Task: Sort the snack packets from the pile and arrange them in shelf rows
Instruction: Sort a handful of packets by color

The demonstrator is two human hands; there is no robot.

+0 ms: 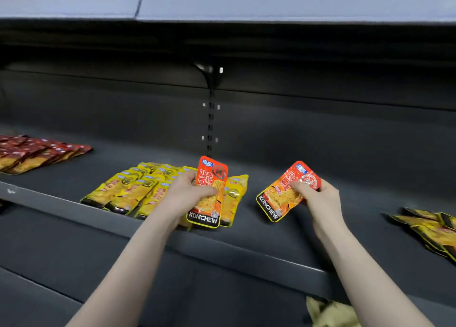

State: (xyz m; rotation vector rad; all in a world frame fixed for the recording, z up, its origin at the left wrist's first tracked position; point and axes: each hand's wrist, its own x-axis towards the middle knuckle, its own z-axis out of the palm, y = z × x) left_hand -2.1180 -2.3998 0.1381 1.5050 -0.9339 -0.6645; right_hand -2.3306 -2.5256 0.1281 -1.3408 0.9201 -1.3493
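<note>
The left hand (183, 193) pinches a shiny, flat orange packet (209, 191) upright over the yellow packets (138, 191) on the dark metal shelf (246, 250). The right hand (318, 198) grips another orange packet (283, 191), tilted. More packets (429, 228) are cut off at the right edge.

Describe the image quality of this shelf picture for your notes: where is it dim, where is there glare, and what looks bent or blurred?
Head view: dim under the upper shelf, whose pale front edge catches the light; the straight shelf edge slants and bows from the wide lens; faint glare on the yellow packets; the red packets at far left are blurred, while the orange packet in the left hand reads sharply.
</note>
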